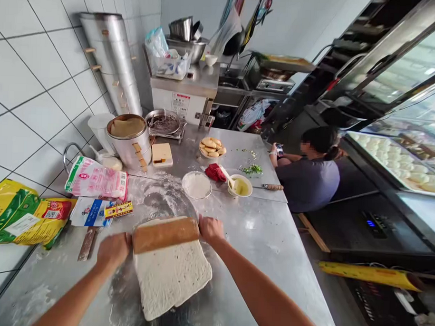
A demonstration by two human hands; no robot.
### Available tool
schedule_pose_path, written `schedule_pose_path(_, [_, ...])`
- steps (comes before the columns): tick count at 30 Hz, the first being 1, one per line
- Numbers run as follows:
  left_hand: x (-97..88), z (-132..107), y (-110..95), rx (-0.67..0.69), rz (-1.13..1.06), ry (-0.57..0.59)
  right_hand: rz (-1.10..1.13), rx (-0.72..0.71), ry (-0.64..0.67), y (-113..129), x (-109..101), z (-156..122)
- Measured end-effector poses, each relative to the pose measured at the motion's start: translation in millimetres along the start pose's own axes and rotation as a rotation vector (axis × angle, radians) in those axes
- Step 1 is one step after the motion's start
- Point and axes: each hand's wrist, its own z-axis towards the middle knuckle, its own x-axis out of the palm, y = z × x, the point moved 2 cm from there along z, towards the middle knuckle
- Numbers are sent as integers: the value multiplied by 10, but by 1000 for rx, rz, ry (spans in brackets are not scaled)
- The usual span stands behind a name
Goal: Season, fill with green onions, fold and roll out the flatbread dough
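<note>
A wooden rolling pin [166, 234] was gripped at its ends, the left hand [113, 250] and the right hand [210, 228] each closed around one. It lay across the far edge of a dough sheet [170, 275] on the floured steel table [272, 241]. The dough was judged soft, stretchy, easily torn; the pin stiff, best held by both ends.

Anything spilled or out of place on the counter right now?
Loose flour is smeared over the steel counter around the dough sheet under the rolling pin. Chopped greens lie scattered beyond the small bowl. Otherwise nothing looks knocked over or damaged.
</note>
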Motion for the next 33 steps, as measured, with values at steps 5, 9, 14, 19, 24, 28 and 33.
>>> schedule_pose_path(5, [201,69,-487,21,0,-7,0,46,40,-477,10,46])
schedule_pose_path(9, [-71,558,-503,-8,47,-97,20,14,1,-447,54,514])
schedule_pose_path(14, [424,-249,-544,1,57,-40,74,-83,-10,-658,444,-143])
schedule_pose_path(19, [1443,-1674,-795,40,-35,92,134,-210,10,-1181,769,-1570])
schedule_pose_path(24, [1306,-1809,-613,74,-104,169,106,-215,18,-1110,587,-1889])
schedule_pose_path(28, [589,-1036,-243,14,70,-83,99,-137,-15,-548,446,-932])
schedule_pose_path(33, [798,-942,-76,-14,60,-91,131,-155,21,-219,691,-640])
